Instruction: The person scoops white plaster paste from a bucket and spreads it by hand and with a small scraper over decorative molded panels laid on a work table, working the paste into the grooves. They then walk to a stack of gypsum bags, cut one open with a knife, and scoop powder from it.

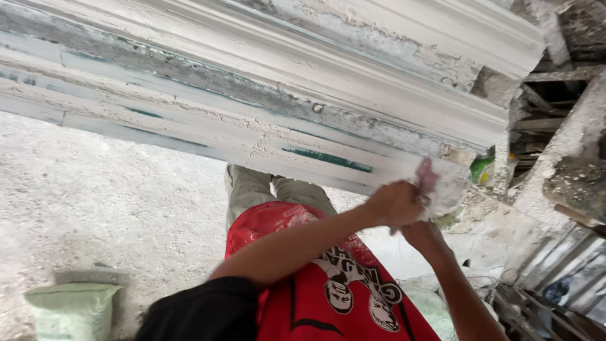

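Observation:
My left hand (394, 202) reaches up from the lower left and is closed on a pinkish scraper (428, 175). The scraper carries a wad of white putty (453, 186) and presses against the lower right end of a white moulded ledge (284, 95). Old paint on the ledge is cracked and peeling, with green streaks showing through. My right hand (421, 235) comes up from the lower right, just under the left hand. Its fingers are hidden behind the left hand and the putty. Below the hands are my red printed shirt (328, 284) and grey trousers (252, 189).
A rough pale concrete floor (95, 189) lies far below. A pale green sack (72, 309) stands at the lower left. At the right are a green container (481, 167), broken masonry (574, 183), corrugated metal sheets (562, 278) and white sacks (435, 306).

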